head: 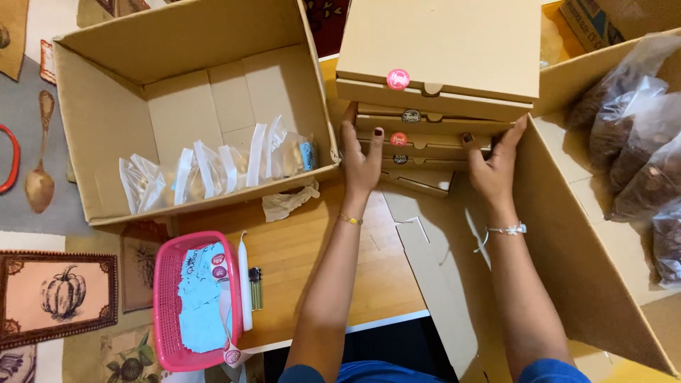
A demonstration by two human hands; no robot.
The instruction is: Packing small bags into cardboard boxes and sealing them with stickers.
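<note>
Stacked flat boxes (425, 135), lower ones hidden, between both hands (362, 159).

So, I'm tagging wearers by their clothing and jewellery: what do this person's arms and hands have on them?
Both arms are bare up to short blue sleeves at the frame's bottom edge. The left hand has dark-painted fingernails and a thin gold chain bracelet at the wrist. The right hand has dark-painted nails too, with a white beaded bracelet trailing a loose end.
</note>
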